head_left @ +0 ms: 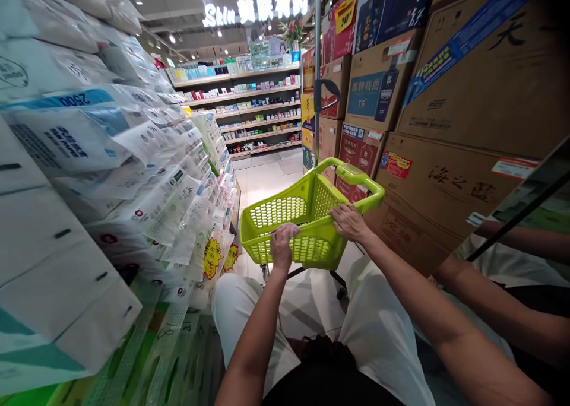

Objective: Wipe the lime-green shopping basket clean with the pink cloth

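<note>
A lime-green shopping cart [312,249] with perforated walls stands side-on before my knees. My left hand [281,249] is closed on a crumpled pale pink cloth [291,229], which lies against the near rim of the basket. Further right, my right hand [348,221] grips that same rim close to the cart's handle [363,183], fingers bent over the edge. The basket's inside shows only in part, and its near floor is hidden behind the near wall and my hands.
Stacked plastic-wrapped tissue packs [155,162] rise close on my left. Cardboard cartons [445,180] are piled on the right, with a reflecting panel [529,234] nearer me. A metal pole [317,50] stands behind the cart. Shelves of small goods [262,106] line the back, beyond the tiled floor [262,177].
</note>
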The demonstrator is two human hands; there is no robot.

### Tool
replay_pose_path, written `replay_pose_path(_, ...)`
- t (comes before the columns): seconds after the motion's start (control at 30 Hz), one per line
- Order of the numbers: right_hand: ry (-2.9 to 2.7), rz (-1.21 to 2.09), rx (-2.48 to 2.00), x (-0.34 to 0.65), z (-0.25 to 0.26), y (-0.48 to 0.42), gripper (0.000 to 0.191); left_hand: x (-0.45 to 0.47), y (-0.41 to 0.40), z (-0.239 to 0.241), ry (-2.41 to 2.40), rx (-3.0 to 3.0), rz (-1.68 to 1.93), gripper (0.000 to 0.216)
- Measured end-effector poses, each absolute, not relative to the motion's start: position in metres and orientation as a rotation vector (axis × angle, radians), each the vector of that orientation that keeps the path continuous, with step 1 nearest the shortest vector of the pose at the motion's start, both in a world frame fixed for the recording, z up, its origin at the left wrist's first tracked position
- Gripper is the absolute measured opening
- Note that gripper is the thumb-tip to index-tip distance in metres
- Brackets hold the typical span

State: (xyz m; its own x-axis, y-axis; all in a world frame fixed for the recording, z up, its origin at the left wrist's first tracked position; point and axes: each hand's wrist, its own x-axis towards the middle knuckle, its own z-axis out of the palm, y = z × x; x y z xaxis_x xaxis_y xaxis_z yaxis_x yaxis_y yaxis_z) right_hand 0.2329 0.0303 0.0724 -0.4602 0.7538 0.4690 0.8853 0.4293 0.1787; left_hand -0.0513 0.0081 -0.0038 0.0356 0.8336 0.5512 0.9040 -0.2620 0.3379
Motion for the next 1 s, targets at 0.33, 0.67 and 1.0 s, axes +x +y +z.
replay_pose_path(0.33,-2.337,-0.556,-1.469,0.218,0.072,0.024,0.030,-0.035,0.008,-0.002,-2.059,-2.053,-1.132,0.070)
replay_pose_path(0.67,-2.322,-0.581,-1.457,0.229,0.070,0.025,0.029,-0.131,0.003,-0.002,-2.258,-1.751,-1.138,0.069)
replay_pose_path(1.0,-2.321,-0.551,-1.447,0.233,0.070,0.025,0.031,-0.029,0.008,-0.012,-1.973,-2.147,-1.242,0.071)
